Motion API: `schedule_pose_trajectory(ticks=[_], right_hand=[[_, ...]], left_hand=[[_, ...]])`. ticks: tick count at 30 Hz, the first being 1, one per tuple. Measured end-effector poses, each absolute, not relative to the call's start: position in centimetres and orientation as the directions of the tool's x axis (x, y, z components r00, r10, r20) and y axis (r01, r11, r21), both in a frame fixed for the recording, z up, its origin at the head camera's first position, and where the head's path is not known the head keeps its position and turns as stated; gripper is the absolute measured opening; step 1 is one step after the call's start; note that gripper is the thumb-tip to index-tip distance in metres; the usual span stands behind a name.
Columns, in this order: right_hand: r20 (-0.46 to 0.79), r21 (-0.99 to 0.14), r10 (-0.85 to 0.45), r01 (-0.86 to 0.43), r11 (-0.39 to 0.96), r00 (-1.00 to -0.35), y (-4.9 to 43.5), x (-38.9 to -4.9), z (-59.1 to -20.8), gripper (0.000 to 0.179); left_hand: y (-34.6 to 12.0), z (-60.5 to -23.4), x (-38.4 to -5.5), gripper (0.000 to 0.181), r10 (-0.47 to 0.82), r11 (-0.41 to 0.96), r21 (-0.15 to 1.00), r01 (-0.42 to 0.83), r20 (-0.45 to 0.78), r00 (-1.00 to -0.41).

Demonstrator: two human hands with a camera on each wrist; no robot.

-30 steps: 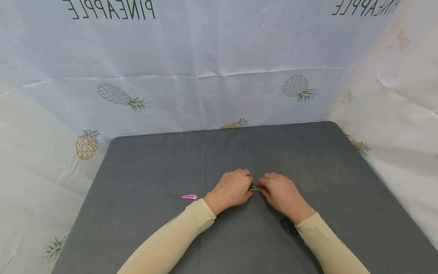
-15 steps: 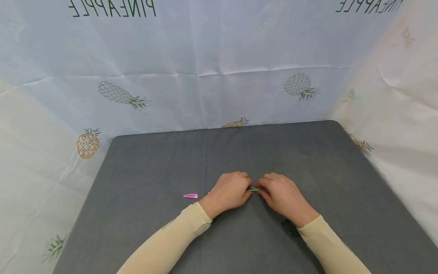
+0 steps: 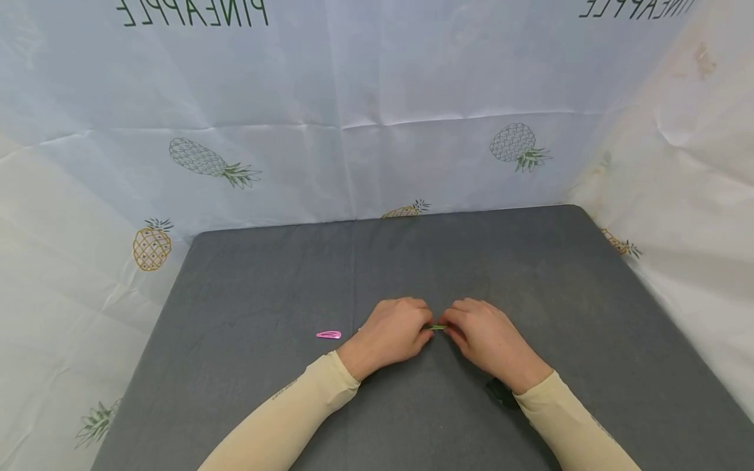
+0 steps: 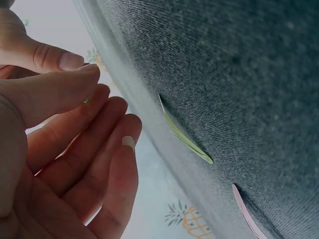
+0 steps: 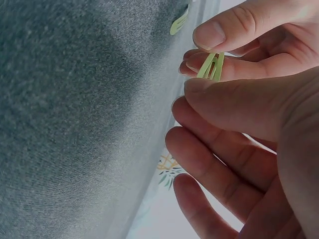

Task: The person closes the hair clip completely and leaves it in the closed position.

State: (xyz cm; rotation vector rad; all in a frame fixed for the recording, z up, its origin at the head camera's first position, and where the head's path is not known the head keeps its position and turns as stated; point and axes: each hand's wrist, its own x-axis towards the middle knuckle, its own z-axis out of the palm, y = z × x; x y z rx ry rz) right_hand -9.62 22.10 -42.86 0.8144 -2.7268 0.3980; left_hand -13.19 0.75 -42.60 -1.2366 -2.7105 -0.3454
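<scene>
A light green snap hair clip [image 3: 437, 327] spans the small gap between my two hands over the dark grey table. My left hand [image 3: 391, 332] pinches one end of it between thumb and fingers. At the other end, my right hand [image 3: 487, 337] pinches it the same way. Up close in the right wrist view, the clip's slotted middle [image 5: 211, 68] shows between the thumbs. A second green hair clip [image 4: 184, 137] lies on the table by my left hand, mostly hidden behind that wrist in the head view. Left of it rests a pink hair clip [image 3: 328, 335].
Grey cloth covers the table [image 3: 265, 281]. Behind it hangs a white sheet [image 3: 365, 78] printed with pineapples, and more sheeting rises at both sides. A small dark object [image 3: 501, 392] sits beneath my right wrist.
Both hands stay together on the held green clip, shifting only slightly; the left has drawn down a little. The clips on the table keep their places while the head view tilts slightly.
</scene>
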Motion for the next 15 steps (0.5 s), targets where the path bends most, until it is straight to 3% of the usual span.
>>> schedule_pose_trajectory(ticks=[15], right_hand=[[0.337,-0.171,-0.532,-0.606,0.777,-0.777,21.97,-9.10,-42.45,0.020]], left_hand=[[0.44,-42.77,-12.88,0.007,0.750,0.581,0.185,0.792,0.256,-0.610]])
